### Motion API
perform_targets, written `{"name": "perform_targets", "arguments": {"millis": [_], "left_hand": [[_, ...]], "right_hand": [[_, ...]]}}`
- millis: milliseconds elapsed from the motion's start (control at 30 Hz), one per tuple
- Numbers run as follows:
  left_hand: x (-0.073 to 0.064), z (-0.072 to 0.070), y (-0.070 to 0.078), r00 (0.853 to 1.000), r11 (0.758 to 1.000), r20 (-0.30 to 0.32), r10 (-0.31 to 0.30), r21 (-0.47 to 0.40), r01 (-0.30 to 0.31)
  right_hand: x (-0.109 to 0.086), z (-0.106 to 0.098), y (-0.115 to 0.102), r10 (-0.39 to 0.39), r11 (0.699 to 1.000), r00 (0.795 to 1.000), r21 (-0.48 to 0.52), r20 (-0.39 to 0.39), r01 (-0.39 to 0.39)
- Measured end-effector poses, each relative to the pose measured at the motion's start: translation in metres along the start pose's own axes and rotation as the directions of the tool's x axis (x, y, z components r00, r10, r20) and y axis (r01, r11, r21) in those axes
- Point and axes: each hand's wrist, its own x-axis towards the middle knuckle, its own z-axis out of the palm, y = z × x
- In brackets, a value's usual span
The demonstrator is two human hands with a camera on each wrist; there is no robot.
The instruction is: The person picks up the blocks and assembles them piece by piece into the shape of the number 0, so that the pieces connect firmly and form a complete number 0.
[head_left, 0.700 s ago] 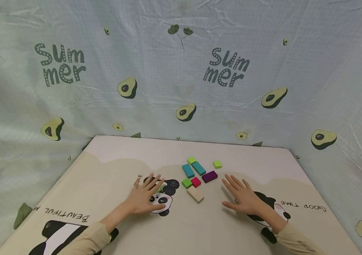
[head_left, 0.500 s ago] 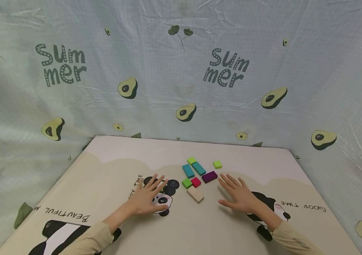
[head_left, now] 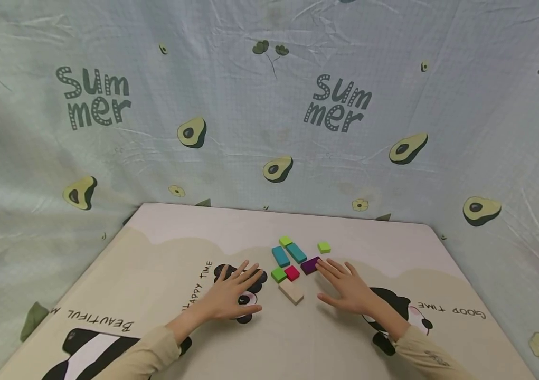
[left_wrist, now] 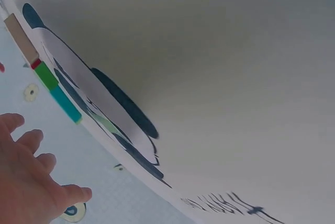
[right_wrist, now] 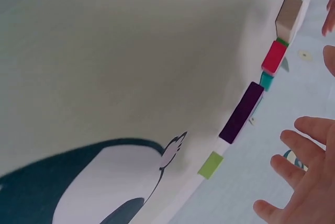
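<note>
Small coloured blocks lie in a loose cluster mid-table: a plain wooden block (head_left: 291, 291), a red block (head_left: 292, 273), a green block (head_left: 279, 274), a purple block (head_left: 310, 265), two teal blocks (head_left: 296, 253) and two lime blocks (head_left: 323, 247). To their left, my left hand (head_left: 228, 295) is spread with straight fingers over a printed panda, holding nothing. My right hand (head_left: 347, 289) hovers on the other side, its fingertips overlapping the purple block's right end in the head view. In the right wrist view a gap shows between the right hand (right_wrist: 309, 177) and the purple block (right_wrist: 242, 112).
The table (head_left: 298, 343) has a pale cover printed with pandas and words. Behind it and at both sides hangs an avocado-print curtain (head_left: 231, 174). One lime block stands apart from the others, towards the back right.
Both hands have moved inward, left hand rightward and right hand leftward, closer to the blocks. The blocks lie as before.
</note>
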Motion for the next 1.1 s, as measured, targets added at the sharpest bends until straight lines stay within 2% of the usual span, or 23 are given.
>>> {"name": "perform_targets", "arguments": {"millis": [233,467,633,867,1100], "left_hand": [[0.012,-0.001,0.011,0.998,0.999,0.043,0.05,-0.019,-0.049],[0.021,0.0,0.021,0.992,0.994,0.066,0.106,0.005,-0.107],[0.023,0.003,0.028,0.988,0.992,0.093,0.12,0.016,-0.122],[0.029,0.011,0.034,0.977,0.978,0.121,0.175,0.095,-0.186],[0.031,0.017,0.037,0.969,0.973,0.177,0.17,0.123,-0.194]], "right_hand": [[0.006,0.003,-0.001,-0.047,0.999,0.998,0.0,-0.034,0.047],[0.01,0.006,-0.004,-0.109,0.994,0.993,0.021,-0.049,0.11],[0.013,0.008,-0.007,-0.127,0.992,0.992,0.023,-0.02,0.127],[0.019,0.009,-0.007,-0.165,0.985,0.986,0.045,0.011,0.165],[0.028,0.013,-0.003,-0.185,0.983,0.98,-0.004,0.067,0.186]]}}
